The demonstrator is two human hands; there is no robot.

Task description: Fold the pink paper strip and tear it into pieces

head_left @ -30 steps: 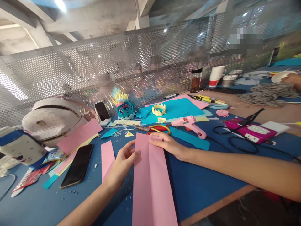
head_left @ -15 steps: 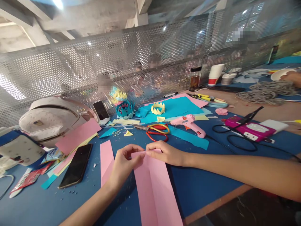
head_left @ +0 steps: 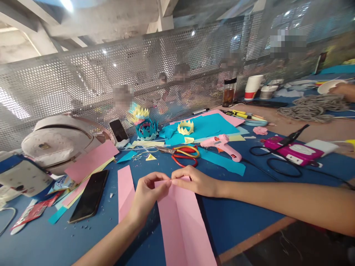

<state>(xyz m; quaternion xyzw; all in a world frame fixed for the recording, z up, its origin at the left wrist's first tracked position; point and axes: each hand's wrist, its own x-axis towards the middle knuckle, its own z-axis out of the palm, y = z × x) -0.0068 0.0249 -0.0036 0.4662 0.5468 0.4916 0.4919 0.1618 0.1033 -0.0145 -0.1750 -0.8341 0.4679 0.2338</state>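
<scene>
A long strip of pink paper with a lengthwise crease runs from my hands down to the lower edge of the view. My left hand pinches its far left corner between thumb and fingers. At the same far edge my right hand grips the paper, its thumb beside the left fingertips. Another pink paper strip lies flat just left of my left hand. Beyond my hands rest scissors with red and yellow handles and a pink hot glue gun.
Zigzag-edged paper rings, a blue one and a yellow one, stand at the back. To the left are a phone and a pale backpack. A magenta power strip with black cable and grey rope lie right.
Almost nothing differs. Both hands keep their grip on the pink paper at its far edge, and the view has shifted very slightly.
</scene>
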